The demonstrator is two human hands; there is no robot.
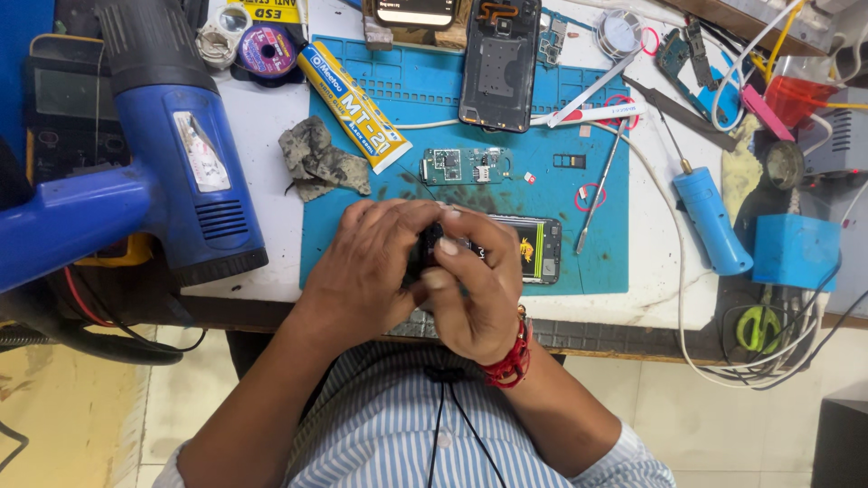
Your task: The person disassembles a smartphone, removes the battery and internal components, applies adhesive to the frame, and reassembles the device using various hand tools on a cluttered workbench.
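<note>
A white work surface (280, 136) spreads before a seated person in a blue-striped shirt, crowded with repair gear. At 10 o'clock a bulky blue heat gun (172, 145) in hard plastic rests with its black nozzle end toward the near edge. A blue rubber mat (398, 90), ribbed with shallow compartments along its far side, covers the middle. At 12 o'clock on it lies an opened black phone shell (499, 61), long axis running away from the person. At 3 o'clock a smooth blue cylindrical driver (712, 217) lies with its metal tip pointing away. At 11 o'clock a yellow glue tube (354, 106) lies aslant beside a crumpled grey cloth (316, 163). Just beyond the hands lies a green circuit board (466, 166), long axis left to right.

At the mat's near edge, both hands close together over a small black part (430, 246), mostly hidden; its shape cannot be told. The left hand (366, 276) curls round it from 9 o'clock, fingers clenched on it. The right hand (475, 289), wearing red thread at the wrist, pinches it from 3 o'clock. Touching the right hand's far side lies a small glossy phone (533, 248), screen lit, long axis left to right, nearer the right hand.
</note>
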